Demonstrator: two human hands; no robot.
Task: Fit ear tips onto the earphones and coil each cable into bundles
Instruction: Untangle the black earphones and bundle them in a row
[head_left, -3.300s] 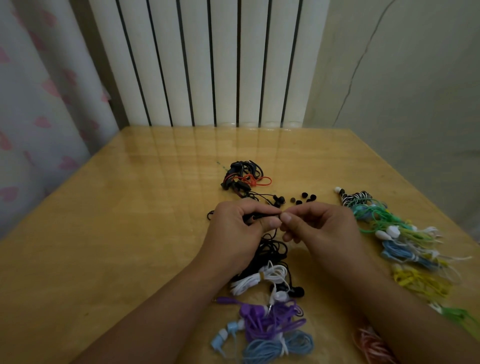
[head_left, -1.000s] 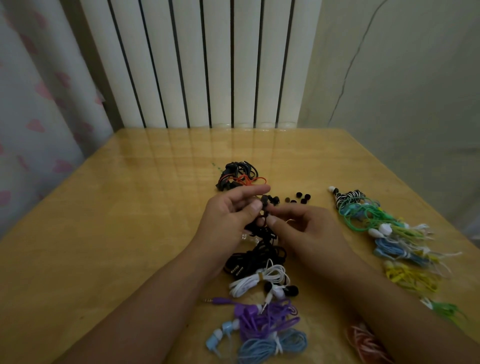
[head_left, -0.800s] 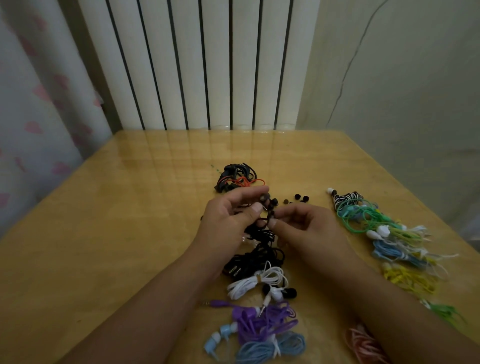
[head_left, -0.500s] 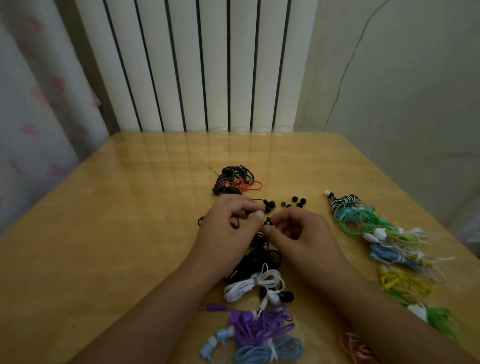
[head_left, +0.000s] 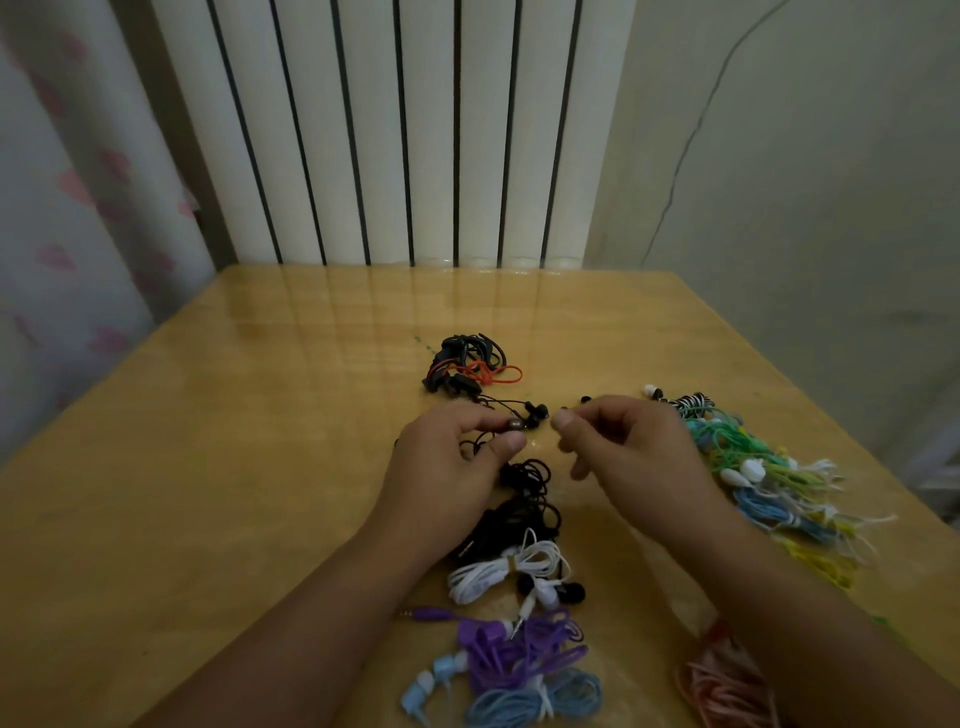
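The left hand pinches a small black earbud with a bare metal nozzle over the glossy wooden table. The right hand curls its fingertips beside it; whether they hold a tip I cannot tell. This looks like tip-fitting; next, press a tip squarely onto the nozzle.

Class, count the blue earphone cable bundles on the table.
2: a blue bundle nearest the camera, beside the purple bundle; another blue bundle in the right-hand row, beyond the green cables. The right arm may hide others.

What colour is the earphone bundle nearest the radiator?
Mostly black, with an orange-red loop of cable on its right side: the bundle shows best in the head view.
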